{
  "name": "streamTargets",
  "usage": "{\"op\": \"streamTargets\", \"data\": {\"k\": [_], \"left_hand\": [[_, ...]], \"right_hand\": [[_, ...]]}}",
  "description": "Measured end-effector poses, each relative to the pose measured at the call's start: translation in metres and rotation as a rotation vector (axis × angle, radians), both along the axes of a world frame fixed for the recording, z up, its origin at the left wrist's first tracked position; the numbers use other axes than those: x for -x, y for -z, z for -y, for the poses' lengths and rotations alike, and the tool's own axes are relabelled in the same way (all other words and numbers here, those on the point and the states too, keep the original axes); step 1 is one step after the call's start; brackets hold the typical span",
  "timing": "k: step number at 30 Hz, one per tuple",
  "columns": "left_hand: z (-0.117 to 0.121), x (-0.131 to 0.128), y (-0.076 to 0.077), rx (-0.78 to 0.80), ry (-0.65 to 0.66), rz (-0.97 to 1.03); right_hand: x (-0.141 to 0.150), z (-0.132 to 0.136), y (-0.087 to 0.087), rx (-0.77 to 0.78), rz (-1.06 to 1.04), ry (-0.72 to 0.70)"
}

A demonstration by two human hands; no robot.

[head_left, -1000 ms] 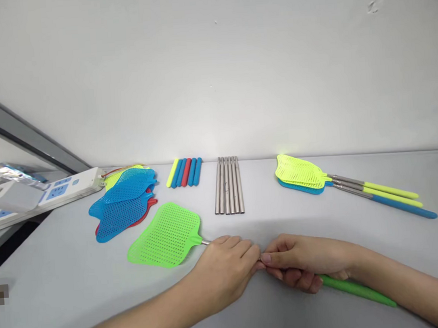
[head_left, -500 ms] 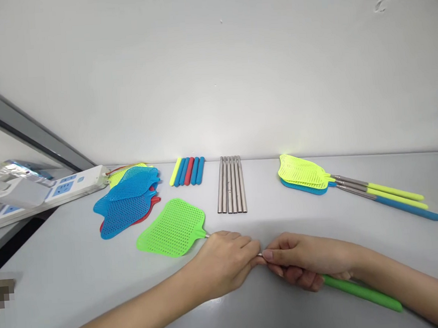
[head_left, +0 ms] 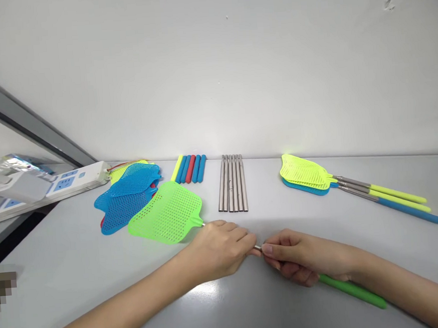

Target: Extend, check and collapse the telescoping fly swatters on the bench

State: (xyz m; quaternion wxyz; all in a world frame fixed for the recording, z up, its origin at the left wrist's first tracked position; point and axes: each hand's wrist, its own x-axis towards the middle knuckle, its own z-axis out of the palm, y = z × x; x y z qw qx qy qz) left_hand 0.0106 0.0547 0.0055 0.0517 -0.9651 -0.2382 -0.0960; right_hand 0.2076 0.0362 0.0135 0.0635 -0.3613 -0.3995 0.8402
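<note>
2 hands [head_left: 260, 251] grip 1 green swatter [head_left: 168, 213]; 6 metal rods [head_left: 232, 183] lie beyond.

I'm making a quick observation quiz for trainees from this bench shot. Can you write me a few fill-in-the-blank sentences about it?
1. The left hand grips the metal rod just behind the ____ swatter head.
2. The right hand closes on a handle coloured ____.
3. The bare metal rods lie to the ____ of the loose coloured grips.

Missing words: green; green; right
</note>
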Motion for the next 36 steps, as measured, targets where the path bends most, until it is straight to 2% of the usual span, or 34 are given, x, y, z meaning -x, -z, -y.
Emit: {"op": "streamTargets", "data": {"k": [8, 23, 36], "left_hand": [[-0.008, 0.003, -0.003, -0.105, 0.040, 0.016], [-0.009, 0.002, 0.000, -0.102, 0.033, 0.022], [-0.014, 0.006, -0.007, -0.175, 0.065, 0.027]], "right_hand": [[0.000, 0.000, 0.000, 0.013, -0.054, 0.044], [-0.003, 0.000, -0.001, 0.034, 0.069, 0.027], [-0.005, 0.001, 0.002, 0.003, -0.033, 0.029]]}}
